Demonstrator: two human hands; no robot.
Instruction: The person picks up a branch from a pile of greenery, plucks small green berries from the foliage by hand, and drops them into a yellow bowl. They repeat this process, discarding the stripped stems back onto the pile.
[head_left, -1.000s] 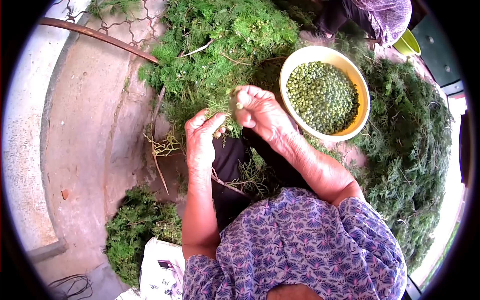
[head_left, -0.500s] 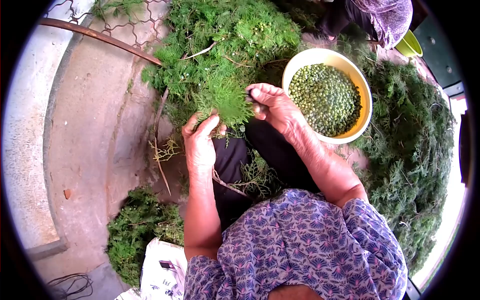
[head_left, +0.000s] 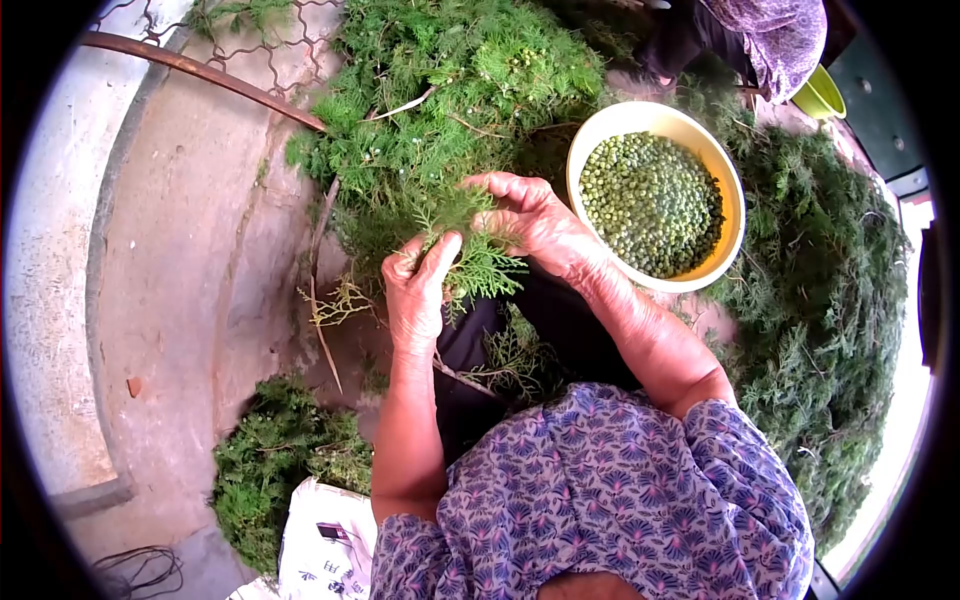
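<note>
A person seated on the concrete ground (head_left: 170,250) works an evergreen sprig (head_left: 488,268) between two bare hands above a dark-clothed lap (head_left: 545,305). The left hand (head_left: 418,285) is closed on the sprig's lower stem, thumb pressed against the fingers. The right hand (head_left: 530,225) is curled narrowly over the sprig's upper fronds, fingertips buried in the green. Whether it pinches anything small there cannot be told.

Just beside the right wrist sits a cream bowl (head_left: 640,108), yellow inside and nearly filled with small round green berries (head_left: 650,205). A large heap of the same feathery foliage (head_left: 450,90) lies ahead, touching the sprig's far side. A darker heap (head_left: 820,300) rings the bowl on the right, and a smaller pile (head_left: 275,460) rests near a white printed bag (head_left: 320,540) at the lower left. A rusty rod (head_left: 190,70) crosses wire mesh (head_left: 270,30) at the top left. Another person's patterned sleeve (head_left: 770,35) and a lime-green bowl (head_left: 820,90) show at the top right edge.

The risks look modest. A sharp tug on the sprig could send loose berries into the surrounding foliage, where their colour would hide them. The right forearm passes close to the full bowl's rim, and a careless sweep could tip it on the uneven greenery beneath. Woody stems could also scratch bare fingers.
</note>
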